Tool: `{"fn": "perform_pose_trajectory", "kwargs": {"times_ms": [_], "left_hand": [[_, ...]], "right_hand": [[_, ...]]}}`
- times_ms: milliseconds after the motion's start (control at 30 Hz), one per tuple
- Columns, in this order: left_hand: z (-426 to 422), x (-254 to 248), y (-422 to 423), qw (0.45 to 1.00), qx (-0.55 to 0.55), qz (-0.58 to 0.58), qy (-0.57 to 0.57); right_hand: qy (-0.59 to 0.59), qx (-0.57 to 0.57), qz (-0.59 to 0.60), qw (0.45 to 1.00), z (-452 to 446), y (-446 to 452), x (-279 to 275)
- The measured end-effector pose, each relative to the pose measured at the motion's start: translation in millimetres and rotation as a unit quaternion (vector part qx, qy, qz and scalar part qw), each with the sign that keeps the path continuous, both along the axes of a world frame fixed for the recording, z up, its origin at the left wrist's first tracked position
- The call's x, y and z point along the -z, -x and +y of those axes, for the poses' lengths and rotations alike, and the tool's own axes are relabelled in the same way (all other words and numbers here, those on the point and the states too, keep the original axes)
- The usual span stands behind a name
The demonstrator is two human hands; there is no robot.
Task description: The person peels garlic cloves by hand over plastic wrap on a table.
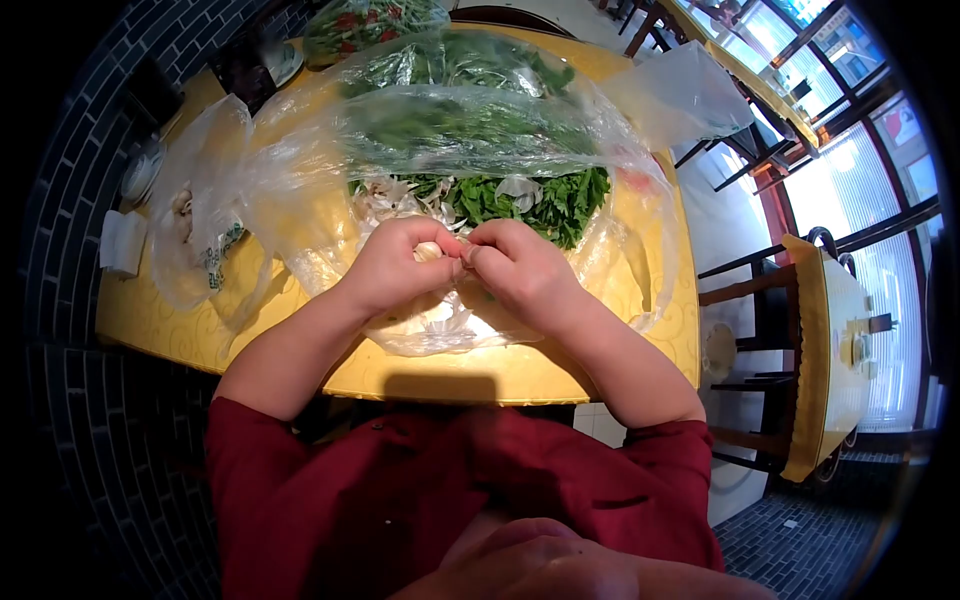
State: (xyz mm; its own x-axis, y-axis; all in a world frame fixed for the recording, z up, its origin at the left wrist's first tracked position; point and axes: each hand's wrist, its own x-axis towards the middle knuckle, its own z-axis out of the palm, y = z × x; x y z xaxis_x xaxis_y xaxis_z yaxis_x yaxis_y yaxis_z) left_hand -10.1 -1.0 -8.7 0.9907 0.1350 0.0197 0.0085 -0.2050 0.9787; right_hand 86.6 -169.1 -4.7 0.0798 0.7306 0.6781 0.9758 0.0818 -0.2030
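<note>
Pale garlic (428, 251) shows between the fingers of my left hand (402, 262), which are wrapped round it. Close against it, my right hand (513, 268) is closed in a pinch at the left fingertips; what it pinches is too small to name. Both hands are above an open clear plastic bag (440, 342) spread on the yellow table. Papery whitish peelings (388, 198) lie just beyond my left hand. Green leaves (570, 205) are heaped beyond my right hand, partly under the plastic.
On the yellow tabletop (150, 315), another plastic bag (185, 245) holds garlic at the left, beside a white tissue pack (122, 242). A bag with red and green contents (365, 28) sits at the back. Another table (845, 350) and chairs stand at the right.
</note>
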Motion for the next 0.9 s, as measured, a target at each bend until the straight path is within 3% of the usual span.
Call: {"fn": "perform_pose_trajectory", "kwargs": {"times_ms": [200,300,500,633,700,733,767,900], "left_hand": [[-1.1,-0.4,0.5,0.999,-0.003,0.004,0.031],[-1.7,2.6,-1.1,0.998,-0.007,-0.063,-0.003],[-1.7,-7.7,1.8,0.999,-0.005,0.036,-0.017],[-0.5,-8.0,1.3,0.999,-0.023,0.009,-0.038],[0.7,-3.4,-0.4,0.997,-0.030,-0.037,-0.066],[2.0,-5.1,0.7,0.999,-0.032,0.021,-0.018],[2.7,-6.4,1.0,0.999,-0.042,0.006,-0.035],[5.1,-3.6,-1.3,0.986,-0.083,-0.075,-0.123]], "right_hand": [[-0.015,-0.005,0.039,0.999,1.1,2.8,-2.4],[-0.015,-0.007,0.078,0.997,0.3,0.2,-4.1],[0.015,-0.012,0.160,0.987,-0.2,-0.8,-0.7],[0.027,-0.030,0.250,0.967,1.0,-6.5,4.7],[0.041,-0.039,0.440,0.896,-1.9,-5.6,0.7],[0.025,-0.050,0.558,0.828,-2.0,-6.7,-0.8],[0.007,-0.061,0.665,0.745,-2.2,-8.2,-1.2],[-0.091,-0.057,0.728,0.677,0.0,-14.6,-2.0]]}}
